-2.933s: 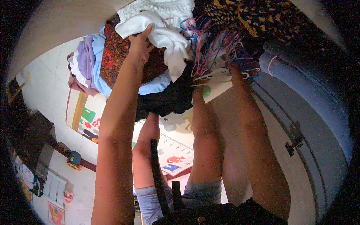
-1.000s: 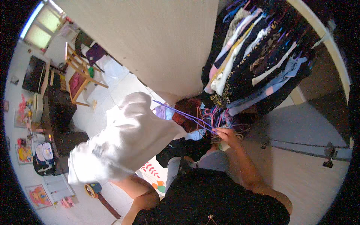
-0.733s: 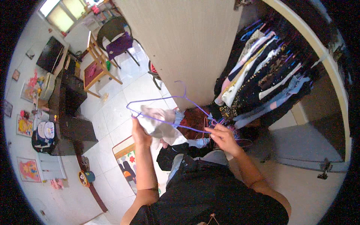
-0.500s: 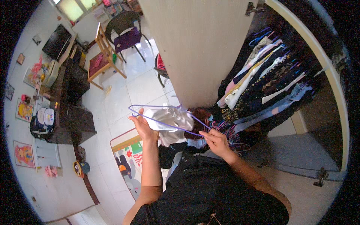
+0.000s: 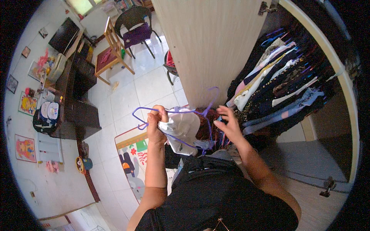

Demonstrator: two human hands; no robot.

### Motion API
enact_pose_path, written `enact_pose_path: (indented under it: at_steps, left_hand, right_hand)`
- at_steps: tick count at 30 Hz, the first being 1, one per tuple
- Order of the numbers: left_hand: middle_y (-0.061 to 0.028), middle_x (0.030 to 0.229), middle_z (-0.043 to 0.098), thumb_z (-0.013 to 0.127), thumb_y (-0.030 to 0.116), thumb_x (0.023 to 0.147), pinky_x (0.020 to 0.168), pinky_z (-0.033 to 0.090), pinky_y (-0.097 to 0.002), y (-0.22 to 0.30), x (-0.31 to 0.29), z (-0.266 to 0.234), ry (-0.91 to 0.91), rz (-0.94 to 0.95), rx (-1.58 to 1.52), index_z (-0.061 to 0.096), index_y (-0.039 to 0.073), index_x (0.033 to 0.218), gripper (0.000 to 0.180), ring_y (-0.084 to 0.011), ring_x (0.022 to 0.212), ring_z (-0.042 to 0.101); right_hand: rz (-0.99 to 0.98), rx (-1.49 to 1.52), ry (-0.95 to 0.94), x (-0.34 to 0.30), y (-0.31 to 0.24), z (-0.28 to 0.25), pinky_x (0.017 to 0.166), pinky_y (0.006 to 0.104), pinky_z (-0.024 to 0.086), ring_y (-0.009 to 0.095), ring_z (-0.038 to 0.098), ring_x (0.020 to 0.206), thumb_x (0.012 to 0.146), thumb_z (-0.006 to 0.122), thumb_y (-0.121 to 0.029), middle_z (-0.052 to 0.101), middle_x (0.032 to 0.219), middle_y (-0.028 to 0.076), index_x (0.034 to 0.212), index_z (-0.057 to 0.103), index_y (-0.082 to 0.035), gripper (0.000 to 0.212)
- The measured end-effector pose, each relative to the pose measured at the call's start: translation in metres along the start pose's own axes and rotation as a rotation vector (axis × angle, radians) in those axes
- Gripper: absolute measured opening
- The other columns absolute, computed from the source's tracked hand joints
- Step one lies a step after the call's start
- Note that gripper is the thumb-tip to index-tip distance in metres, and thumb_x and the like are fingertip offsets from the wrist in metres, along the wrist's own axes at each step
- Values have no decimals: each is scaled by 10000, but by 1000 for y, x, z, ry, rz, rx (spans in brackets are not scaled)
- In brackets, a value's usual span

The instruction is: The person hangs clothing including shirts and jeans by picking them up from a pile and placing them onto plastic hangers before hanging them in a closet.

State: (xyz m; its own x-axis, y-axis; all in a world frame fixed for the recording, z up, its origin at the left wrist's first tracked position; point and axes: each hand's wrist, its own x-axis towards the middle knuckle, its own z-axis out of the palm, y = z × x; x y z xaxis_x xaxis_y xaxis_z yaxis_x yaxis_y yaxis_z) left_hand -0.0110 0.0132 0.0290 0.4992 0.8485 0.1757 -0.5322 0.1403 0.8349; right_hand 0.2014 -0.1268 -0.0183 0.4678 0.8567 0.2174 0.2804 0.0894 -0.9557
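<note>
My left hand [image 5: 155,125] is closed around one end of a purple clothes hanger [image 5: 206,112] and the edge of a white garment [image 5: 182,131]. The garment hangs down between the hanger's bars, its lower part bunched. The hanger's hook points up and away, towards the wardrobe door. My right hand [image 5: 230,124] is off the hanger, just right of its neck, with fingers apart and nothing visible in them. Below and behind the hands, partly hidden, lies a bunch of coloured hangers [image 5: 223,143].
A wardrobe door [image 5: 210,50] stands swung out ahead. Right of it, several hanging clothes [image 5: 266,82] fill the wardrobe. A wooden chair [image 5: 111,61] and a dark armchair [image 5: 135,30] stand far left. A dark desk [image 5: 77,111] runs along the left wall; a patterned mat [image 5: 135,159] lies below.
My right hand has let go of the hanger and moved up and right. The hanger has turned so its hook shows upright. My left hand now grips the garment's edge with it.
</note>
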Motion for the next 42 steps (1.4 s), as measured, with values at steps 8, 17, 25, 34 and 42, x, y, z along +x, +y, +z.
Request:
enact_pose_path:
  at_steps: [8,17,25,34,42]
  left_hand:
    - [61,563,310,466,707,696,480,273,-198,18,4,15,106,-2,127,430,25,1172,833,-49,513,312]
    - [61,540,314,457,464,867,413,326,-208,38,-5,22,269,42,-454,497,111,964,369,-54,440,308]
    - [24,643,404,434,394,908,498,394,-228,64,7,25,8,299,-450,493,139,826,274,-77,567,432]
    - [-192,1102,419,618,171,748,968,261,-395,12,-15,-27,571,362,1349,431,19,1144,464,-311,1133,321]
    - [-228,1039,479,646,153,698,792,411,-382,-43,-54,-5,165,128,1082,320,-7,1191,612,-353,944,499]
  right_hand:
    - [146,590,-514,34,-33,4,436,200,247,56,299,468,901,463,-323,365,562,-45,1098,534,51,429]
    - [87,-81,-205,-9,5,18,531,239,403,91,458,547,769,650,-116,492,610,0,1220,471,-98,486]
    - [-121,182,-537,-9,-15,104,815,319,467,230,598,928,697,693,-154,596,1055,120,1128,521,-41,477]
    - [-122,253,-7,33,-33,122,678,280,465,179,598,736,699,475,39,604,857,113,930,567,-19,256]
    - [-85,23,-179,32,-55,130,537,275,434,143,556,571,710,510,10,588,669,98,958,573,-60,265]
